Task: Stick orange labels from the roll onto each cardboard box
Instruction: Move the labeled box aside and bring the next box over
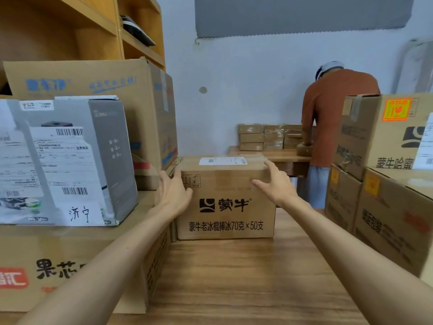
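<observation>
A brown cardboard box (226, 207) with black printing and a white shipping slip on top stands on the wooden table straight ahead. My left hand (172, 191) lies against its left front edge with the fingers extended. My right hand (275, 184) reaches at its upper right corner, fingers spread and straight, thumb out over the front face. Neither hand holds anything. At the right, stacked cardboard boxes carry orange labels: one on the top box (397, 109) and one on a lower box (372, 184). The label roll is not in view.
Large cartons (89, 87) and a grey box with white shipping slips (70, 160) are stacked at the left, under wooden shelves. A person in a rust-coloured shirt (332, 113) bends over a far table with small parcels (269, 137). Bare wooden table (234, 277) lies in front.
</observation>
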